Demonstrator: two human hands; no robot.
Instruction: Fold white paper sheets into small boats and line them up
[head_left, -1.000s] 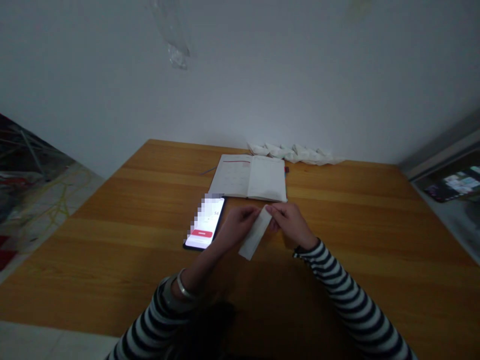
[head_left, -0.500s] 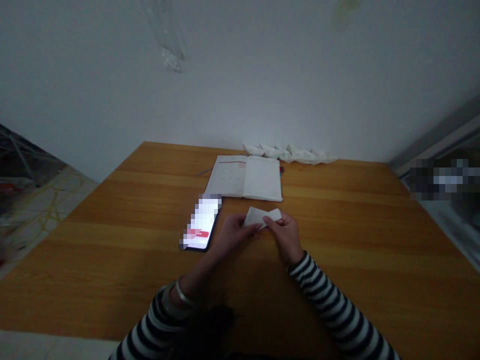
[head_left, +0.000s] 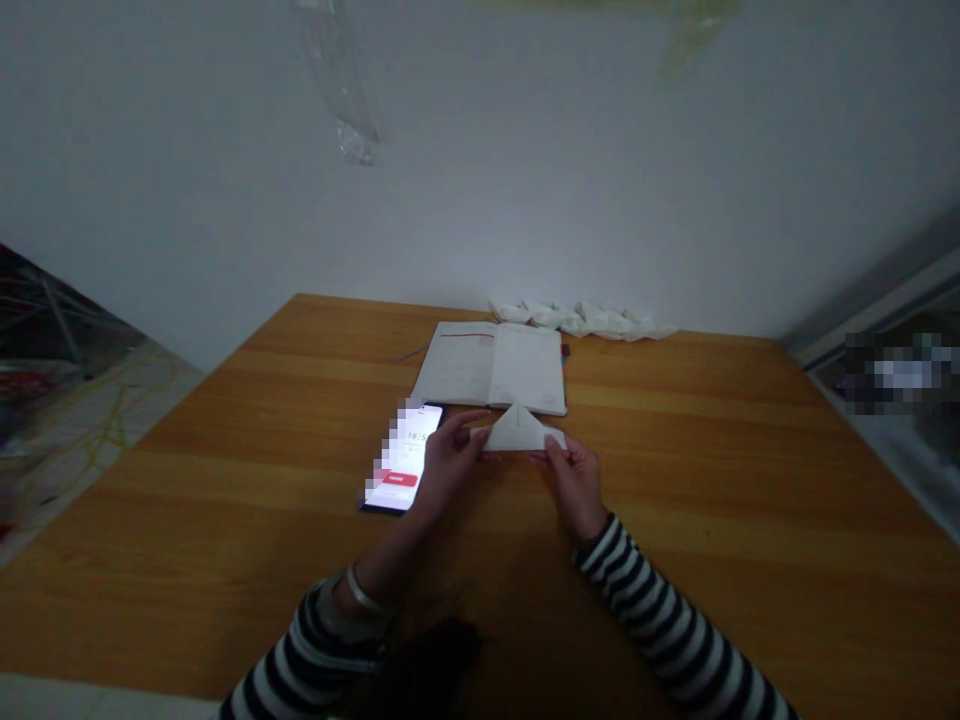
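A folded white paper point(head_left: 517, 432) is held between my two hands, its peaked middle pointing away from me and a crease running down it. My left hand point(head_left: 452, 455) pinches its left end, thumb on top. At the right end, my right hand point(head_left: 576, 475) grips it with the thumb over the paper and the fingers beneath. Just beyond the paper lies an open notebook point(head_left: 529, 365). A phone point(head_left: 401, 470) with a lit screen rests on the table, partly covered by my left hand.
Several folded white paper pieces point(head_left: 585, 320) lie in a row along the wall at the back of the wooden table point(head_left: 712, 450). A clear plastic strip point(head_left: 349, 140) hangs on the wall. Clutter stands on the floor at the left.
The paper now lies spread wider, with a triangular peak at its middle. My hands have moved apart to its two ends. The view has tilted up slightly.
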